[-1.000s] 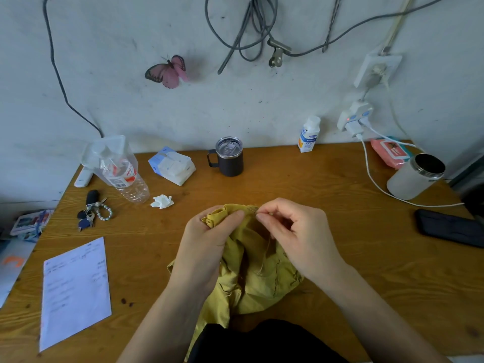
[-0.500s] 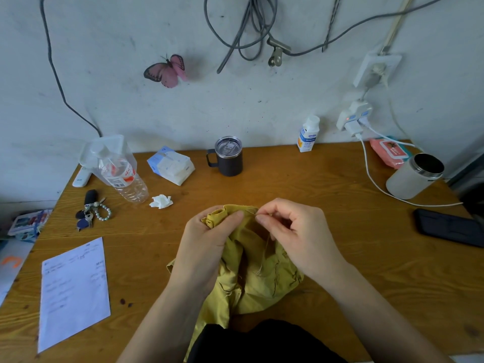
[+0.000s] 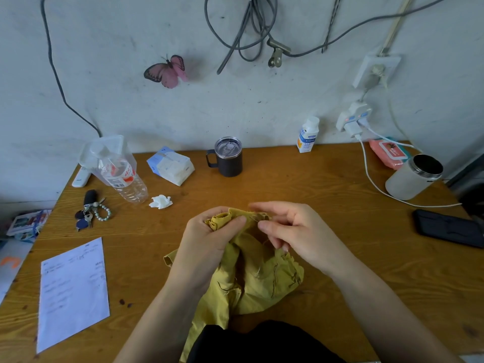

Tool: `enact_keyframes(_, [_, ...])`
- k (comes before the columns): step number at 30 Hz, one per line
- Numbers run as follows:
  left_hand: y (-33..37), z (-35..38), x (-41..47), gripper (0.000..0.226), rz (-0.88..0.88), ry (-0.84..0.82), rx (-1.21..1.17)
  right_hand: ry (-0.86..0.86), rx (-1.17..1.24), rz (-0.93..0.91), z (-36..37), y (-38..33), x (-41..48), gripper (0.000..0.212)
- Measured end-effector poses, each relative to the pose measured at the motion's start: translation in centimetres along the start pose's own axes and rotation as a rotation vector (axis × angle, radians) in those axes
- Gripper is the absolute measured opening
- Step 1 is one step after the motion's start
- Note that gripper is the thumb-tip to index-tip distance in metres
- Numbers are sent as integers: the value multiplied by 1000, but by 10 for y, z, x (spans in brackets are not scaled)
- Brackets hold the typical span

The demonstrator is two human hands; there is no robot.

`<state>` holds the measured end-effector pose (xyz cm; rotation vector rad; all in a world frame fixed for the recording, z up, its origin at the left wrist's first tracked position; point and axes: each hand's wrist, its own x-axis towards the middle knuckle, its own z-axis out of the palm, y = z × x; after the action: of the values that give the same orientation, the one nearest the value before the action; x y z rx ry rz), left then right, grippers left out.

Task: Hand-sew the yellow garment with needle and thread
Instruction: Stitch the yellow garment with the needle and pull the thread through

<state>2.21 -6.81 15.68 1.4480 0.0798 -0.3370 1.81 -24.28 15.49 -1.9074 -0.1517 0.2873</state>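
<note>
Now the right hand (image 3: 296, 231) has loosened. Half a second ago its thumb and forefinger were pressed together on the gathered top edge of the yellow garment (image 3: 262, 289), right against the left thumb. Here the forefinger (image 3: 255, 205) is lifted and blurred, and the thumb (image 3: 264, 226) sits lower, with a gap between them. A thin needle (image 3: 253, 219) shows in that gap, lying across the fabric edge; whether the right hand grips it I cannot tell. The left hand (image 3: 209, 239) is as it was, curled round the bunched edge with its thumb pressing the cloth down. The two hands are close together but not touching. A pale thread (image 3: 260, 271) hangs down over the folds below them.

The garment has not shifted: it lies crumpled at the middle of the desk's (image 3: 340, 258) front edge, its lower end hanging over that edge. The lidded mug (image 3: 228, 159) near the back edge stands where it stood.
</note>
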Motion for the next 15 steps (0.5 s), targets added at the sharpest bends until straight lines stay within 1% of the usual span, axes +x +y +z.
enact_keyframes(2, [0, 1, 0, 17, 16, 1, 31, 4, -10, -16, 0, 0, 0, 18])
enact_keyframes(4, [0, 2, -1, 17, 30, 10, 58, 34, -29, -35, 2, 0, -1, 12])
enact_keyframes(11, [-6, 9, -1, 13, 108, 152, 187, 132, -140, -53, 10, -1, -3, 14])
enact_keyframes(15, [-11, 16, -4, 16, 185, 222, 321, 204, -234, -62, 13, -3, -4, 13])
